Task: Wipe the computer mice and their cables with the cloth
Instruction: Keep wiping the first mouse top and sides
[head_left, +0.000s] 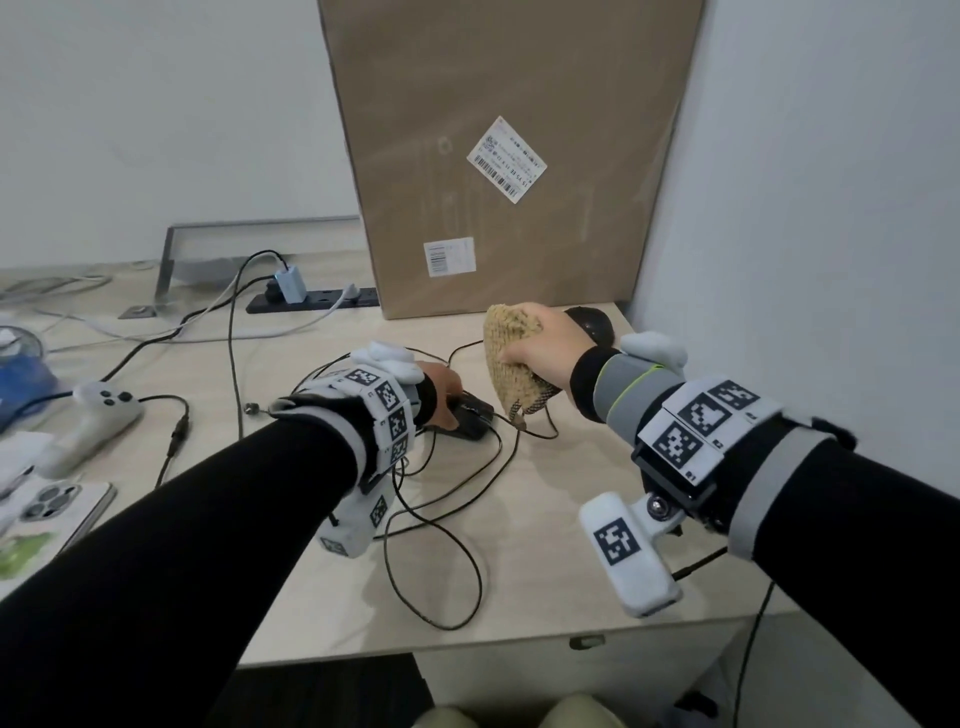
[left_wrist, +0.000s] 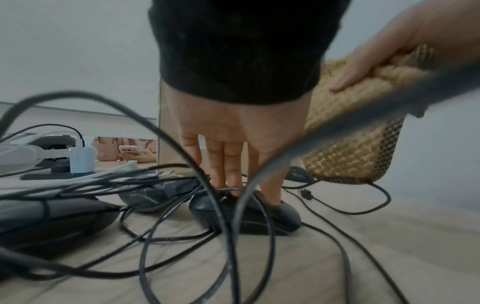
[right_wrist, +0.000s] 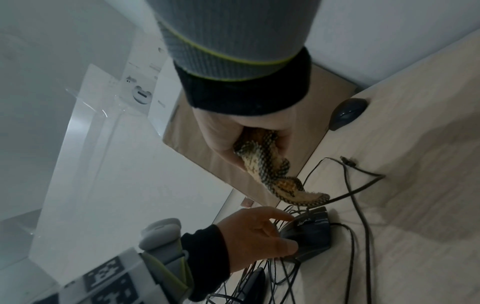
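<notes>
My left hand (head_left: 451, 404) reaches down onto a black mouse (head_left: 470, 422) in the middle of the beige table (head_left: 597, 519). In the right wrist view its thumb and fingers (right_wrist: 281, 217) straddle that mouse (right_wrist: 311, 236) and grip it. My right hand (head_left: 522, 343) holds a tan knitted cloth (head_left: 511, 369) bunched in its fist, raised above the table just right of the left hand; the cloth's end (right_wrist: 285, 185) dangles over the mouse. A second dark mouse (head_left: 592, 325) lies by the box at the back right. Black cables (head_left: 441, 519) loop in a tangle around the mice.
A tall cardboard box (head_left: 509, 156) leans at the back, with the wall close on the right. A black power strip (head_left: 311, 301) with chargers lies behind; a white controller (head_left: 98, 410) and a phone (head_left: 57, 504) are at the left. More dark mice (left_wrist: 153, 195) lie left of the gripped one.
</notes>
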